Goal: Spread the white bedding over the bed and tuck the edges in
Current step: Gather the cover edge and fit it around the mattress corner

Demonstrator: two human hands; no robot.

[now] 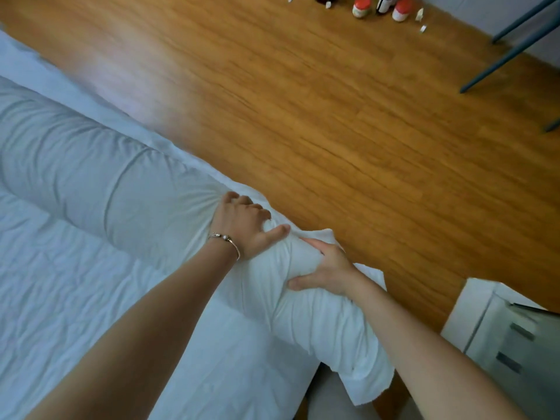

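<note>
The white bedding (100,189) lies bunched in a long thick roll along the bed's floor-side edge, over a flatter wrinkled white sheet (75,292). My left hand (242,225), with a bracelet on its wrist, grips a gathered fold on top of the roll, fingers curled into the cloth. My right hand (325,268) clutches the roll just to the right, thumb below and fingers wrapped over the far side. A loose end of the bedding (357,359) hangs off the bed corner at the lower right.
Wooden floor (333,116) runs along the bed's far side. Several bottles and jars (381,7) stand on the floor at the top. Blue-grey chair legs (515,47) are at the upper right. A white drawer unit (500,328) stands at the lower right, close to the bed corner.
</note>
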